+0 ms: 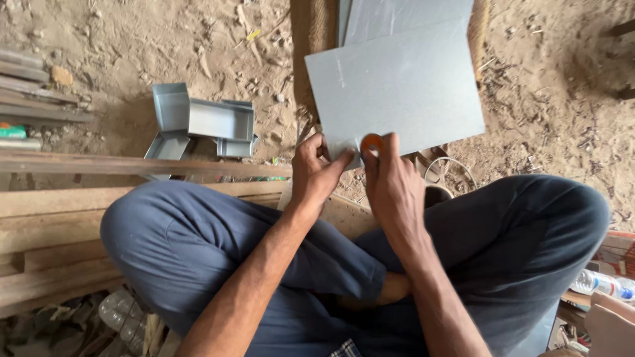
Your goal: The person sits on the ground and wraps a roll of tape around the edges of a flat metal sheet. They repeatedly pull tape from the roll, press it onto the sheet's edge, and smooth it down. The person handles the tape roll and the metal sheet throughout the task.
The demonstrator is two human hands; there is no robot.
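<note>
Far left, wooden planks lie on the sandy ground; beyond them sit folded grey metal channel pieces. Left hand pinches the near left corner of the grey metal sheet. Just beside it, right hand grips the same near edge, fingers closed on a small orange ring-shaped object. Sheet extends away from both hands. Plastic bottle lies far right.

Hands hide the metal sheet's near corner.
</note>
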